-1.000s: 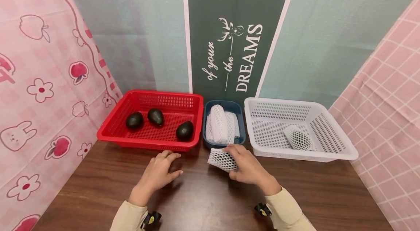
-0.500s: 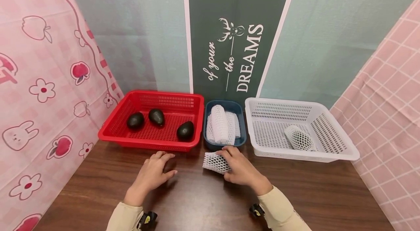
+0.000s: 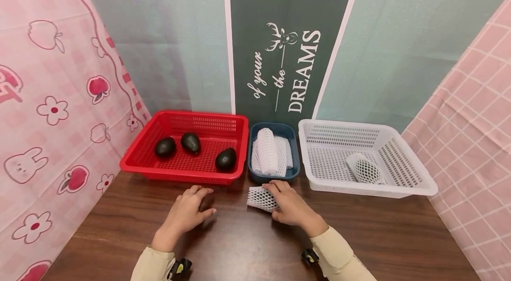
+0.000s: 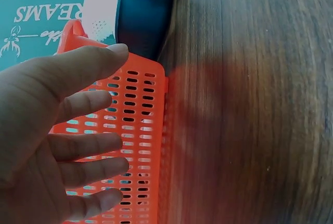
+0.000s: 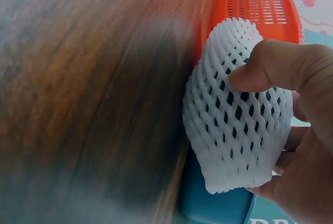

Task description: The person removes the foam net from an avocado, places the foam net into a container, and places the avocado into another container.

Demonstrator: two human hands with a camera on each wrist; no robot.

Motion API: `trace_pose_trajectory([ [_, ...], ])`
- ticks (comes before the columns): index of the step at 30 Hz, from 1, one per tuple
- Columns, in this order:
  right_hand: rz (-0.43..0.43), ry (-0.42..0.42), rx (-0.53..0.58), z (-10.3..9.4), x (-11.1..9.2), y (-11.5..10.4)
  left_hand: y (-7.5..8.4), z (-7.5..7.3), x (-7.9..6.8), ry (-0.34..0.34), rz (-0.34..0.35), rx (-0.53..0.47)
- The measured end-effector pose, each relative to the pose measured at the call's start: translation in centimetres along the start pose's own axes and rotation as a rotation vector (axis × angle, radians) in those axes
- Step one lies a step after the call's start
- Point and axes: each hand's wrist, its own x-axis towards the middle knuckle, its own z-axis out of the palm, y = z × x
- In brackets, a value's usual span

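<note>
In the head view my right hand [image 3: 290, 204] grips an avocado in a white foam net sleeve [image 3: 261, 198], just in front of the blue bin. Dark skin shows through the mesh in the right wrist view, where the thumb presses on the netted avocado [image 5: 237, 112]. My left hand [image 3: 185, 211] holds nothing; its fingers are spread and relaxed before the red basket [image 3: 183, 175]. Bare dark avocados [image 3: 164, 147] lie in that basket. Several white foam net sleeves [image 3: 266, 151] are stacked in the blue bin [image 3: 296, 157].
On the right stands a white basket [image 3: 319, 183] with one netted avocado [image 3: 365, 168] inside. The containers line the back of the brown wooden table [image 3: 247, 250], against a green cloth [image 3: 179, 41]. Patterned pink cloths [image 3: 36, 108] hang at both sides.
Both hands have shifted a little to the left, and the netted avocado has moved with the right hand. Over the last half second they have hardly moved.
</note>
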Motion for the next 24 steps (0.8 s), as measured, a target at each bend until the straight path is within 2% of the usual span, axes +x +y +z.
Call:
trace_pose_trajectory([
  [3, 0.002, -0.018, -0.02, -0.5, 0.0, -0.2, 0.4, -0.2, 0.0, 0.0, -0.004, -0.003],
  [9, 0.014, 0.042, -0.052, -2.0, -0.1, -0.6, 1.4, -0.8, 0.5, 0.03, 0.02, -0.025],
  [13, 0.022, 0.046, -0.052, -2.4, -0.3, -0.8, 2.0, -0.9, 0.8, 0.029, 0.023, -0.034],
  [20, 0.037, 0.065, -0.034, -2.4, -0.8, -0.9, 2.6, -0.4, 1.1, 0.029, 0.034, -0.055],
  [24, 0.107, 0.057, 0.008, -2.6, -1.3, -0.6, 2.9, 0.5, 1.7, 0.023, 0.064, -0.082],
])
